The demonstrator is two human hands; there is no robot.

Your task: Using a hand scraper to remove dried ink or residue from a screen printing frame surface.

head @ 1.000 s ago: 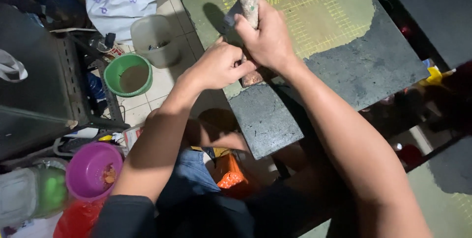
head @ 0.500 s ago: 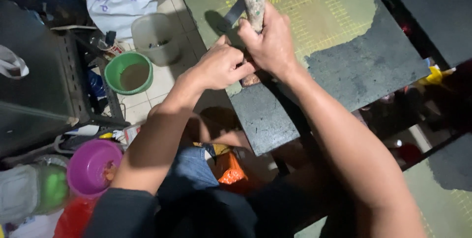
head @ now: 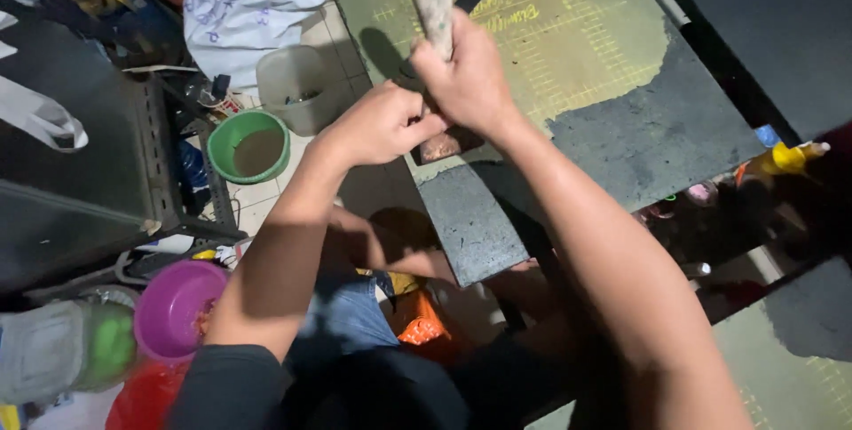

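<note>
A mat (head: 568,48) lies on the bench (head: 674,146), reaching its far edge. On the floor left of the bench's left edge stand a tub (head: 297,88) and, nearer, a bowl (head: 248,146). Nearer still sits a second bowl (head: 177,306), with a bag (head: 240,4) behind the tub.

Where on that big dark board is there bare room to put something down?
The grey patch of the board right of the right hand lies bare, and the yellow-green gridded part above it too. The floor left is crowded: green bowl, clear tub, purple bowl. The left hand touches the right.
</note>
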